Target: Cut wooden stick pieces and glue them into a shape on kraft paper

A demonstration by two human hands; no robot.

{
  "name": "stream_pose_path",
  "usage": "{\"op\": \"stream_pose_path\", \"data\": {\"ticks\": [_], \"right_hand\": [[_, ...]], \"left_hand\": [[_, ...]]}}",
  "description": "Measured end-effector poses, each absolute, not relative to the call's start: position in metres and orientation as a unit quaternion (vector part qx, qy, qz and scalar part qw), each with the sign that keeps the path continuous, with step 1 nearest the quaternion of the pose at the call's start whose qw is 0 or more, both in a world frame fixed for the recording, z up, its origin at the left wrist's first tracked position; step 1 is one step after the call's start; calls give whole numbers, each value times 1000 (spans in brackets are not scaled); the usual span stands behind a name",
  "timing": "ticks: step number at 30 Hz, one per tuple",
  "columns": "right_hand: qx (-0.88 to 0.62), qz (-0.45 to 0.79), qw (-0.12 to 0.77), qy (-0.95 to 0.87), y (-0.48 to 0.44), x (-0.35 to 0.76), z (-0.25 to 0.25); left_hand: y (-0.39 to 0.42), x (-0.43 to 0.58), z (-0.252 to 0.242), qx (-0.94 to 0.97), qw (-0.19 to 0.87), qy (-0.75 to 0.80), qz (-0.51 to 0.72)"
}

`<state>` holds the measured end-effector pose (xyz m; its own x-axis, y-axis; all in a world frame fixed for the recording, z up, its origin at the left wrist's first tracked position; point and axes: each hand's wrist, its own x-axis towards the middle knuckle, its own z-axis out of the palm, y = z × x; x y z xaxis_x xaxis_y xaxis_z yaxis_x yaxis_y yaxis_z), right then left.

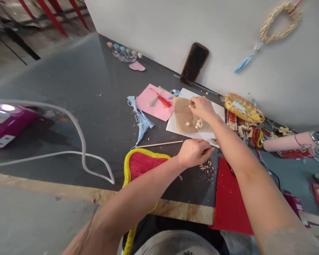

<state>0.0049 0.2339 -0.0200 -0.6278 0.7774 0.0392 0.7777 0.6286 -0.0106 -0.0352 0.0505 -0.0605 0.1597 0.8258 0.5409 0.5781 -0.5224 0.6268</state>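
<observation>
My right hand is over a brown paper sheet, with thumb and fingers pinched on a small pale piece at their tips. On the brown sheet lie a cluster of pale beads and a smaller pale clump. Under the brown sheet is a white paper sheet. My left hand is curled closed just in front of the papers; what it holds, if anything, is hidden. Beside it lie a thin wooden stick and scattered pale chips.
A pink card carries small tassels; a blue tassel lies beside it. A phone leans on the white panel. At right are a yellow basket and pink flask; at left, a white cable.
</observation>
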Motion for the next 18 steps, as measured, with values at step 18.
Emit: {"op": "stream_pose_path", "data": {"ticks": [18], "right_hand": [[-425, 0, 63, -903, 236, 20, -4]], "left_hand": [[52, -37, -59, 748, 160, 468, 442]]}}
